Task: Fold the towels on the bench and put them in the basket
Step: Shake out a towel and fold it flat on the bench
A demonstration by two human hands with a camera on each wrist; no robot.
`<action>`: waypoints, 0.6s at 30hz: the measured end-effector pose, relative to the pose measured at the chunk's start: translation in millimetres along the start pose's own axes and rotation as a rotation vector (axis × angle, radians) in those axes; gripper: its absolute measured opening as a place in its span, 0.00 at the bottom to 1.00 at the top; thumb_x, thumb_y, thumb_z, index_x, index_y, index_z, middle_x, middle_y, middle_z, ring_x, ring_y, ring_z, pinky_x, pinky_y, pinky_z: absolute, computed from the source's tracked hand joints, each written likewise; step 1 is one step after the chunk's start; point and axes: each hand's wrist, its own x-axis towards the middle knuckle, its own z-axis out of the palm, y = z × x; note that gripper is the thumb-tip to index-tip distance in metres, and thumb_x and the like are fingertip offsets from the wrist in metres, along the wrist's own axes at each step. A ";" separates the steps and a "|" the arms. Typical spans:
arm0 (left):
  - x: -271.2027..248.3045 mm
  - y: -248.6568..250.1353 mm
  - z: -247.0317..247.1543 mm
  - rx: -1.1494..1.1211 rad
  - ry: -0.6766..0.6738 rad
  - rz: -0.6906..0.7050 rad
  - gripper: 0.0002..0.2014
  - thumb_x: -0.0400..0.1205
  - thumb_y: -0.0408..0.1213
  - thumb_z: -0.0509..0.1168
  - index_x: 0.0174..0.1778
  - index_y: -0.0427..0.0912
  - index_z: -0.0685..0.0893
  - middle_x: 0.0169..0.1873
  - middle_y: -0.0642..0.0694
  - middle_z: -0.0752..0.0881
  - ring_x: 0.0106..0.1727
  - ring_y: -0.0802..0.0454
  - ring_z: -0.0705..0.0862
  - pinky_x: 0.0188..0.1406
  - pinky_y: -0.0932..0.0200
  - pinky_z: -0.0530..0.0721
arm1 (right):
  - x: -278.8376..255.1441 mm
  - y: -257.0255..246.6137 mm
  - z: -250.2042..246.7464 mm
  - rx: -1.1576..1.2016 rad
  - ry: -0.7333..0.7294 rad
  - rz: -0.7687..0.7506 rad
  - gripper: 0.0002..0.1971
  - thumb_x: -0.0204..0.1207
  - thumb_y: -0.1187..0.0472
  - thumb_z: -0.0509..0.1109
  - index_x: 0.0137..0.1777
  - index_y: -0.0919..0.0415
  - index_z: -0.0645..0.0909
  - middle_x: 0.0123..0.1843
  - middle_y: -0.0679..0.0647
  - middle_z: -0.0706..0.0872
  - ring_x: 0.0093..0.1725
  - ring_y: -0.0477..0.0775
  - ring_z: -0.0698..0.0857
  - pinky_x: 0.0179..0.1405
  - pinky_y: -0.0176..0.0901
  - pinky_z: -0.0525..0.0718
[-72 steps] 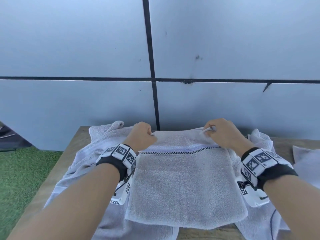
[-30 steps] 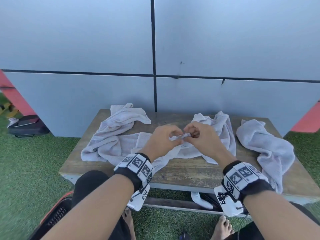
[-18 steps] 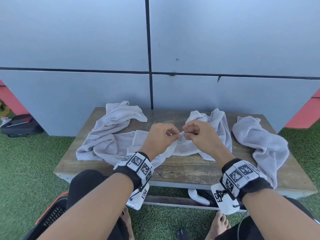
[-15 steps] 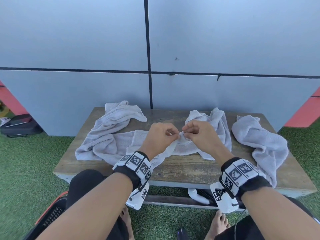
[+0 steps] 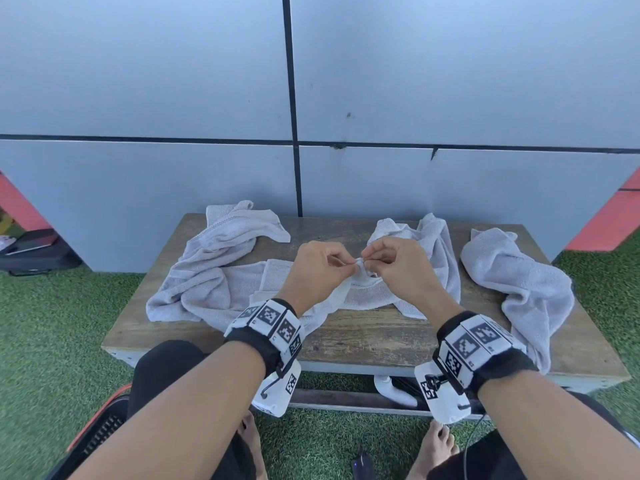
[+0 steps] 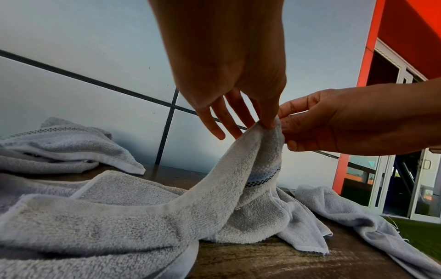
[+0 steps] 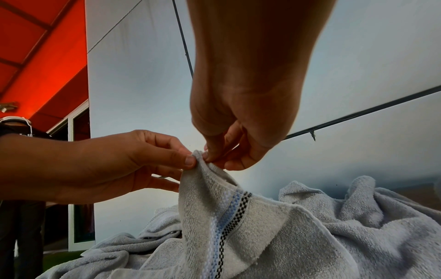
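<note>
Several pale grey towels lie crumpled on the wooden bench (image 5: 363,341). The middle towel (image 5: 360,292) has a blue and black checked stripe (image 7: 226,220), and one corner of it is lifted off the bench. My left hand (image 5: 351,268) pinches that corner between thumb and forefinger, its other fingers straight (image 6: 269,122). My right hand (image 5: 369,263) pinches the same corner right beside it (image 7: 210,158). The rest of the towel (image 6: 214,188) hangs down to the bench top.
One crumpled towel (image 5: 214,271) lies at the bench's left end, and another (image 5: 519,282) drapes over the right front edge. A black perforated basket with an orange rim (image 5: 100,434) stands on the green turf at my lower left. A grey panelled wall rises behind the bench.
About 2.4 s ago my hands held the two far corners of a flat towel, apart. Now they meet on one corner of a crumpled towel. Over the last half second little has moved.
</note>
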 end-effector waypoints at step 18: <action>3.3 4.3 2.1 -0.044 0.031 -0.032 0.06 0.75 0.34 0.78 0.34 0.38 0.90 0.32 0.47 0.91 0.38 0.49 0.90 0.44 0.49 0.90 | 3.6 -1.3 2.4 0.005 -0.062 -0.046 0.08 0.74 0.67 0.79 0.52 0.60 0.87 0.44 0.51 0.92 0.45 0.46 0.89 0.47 0.32 0.85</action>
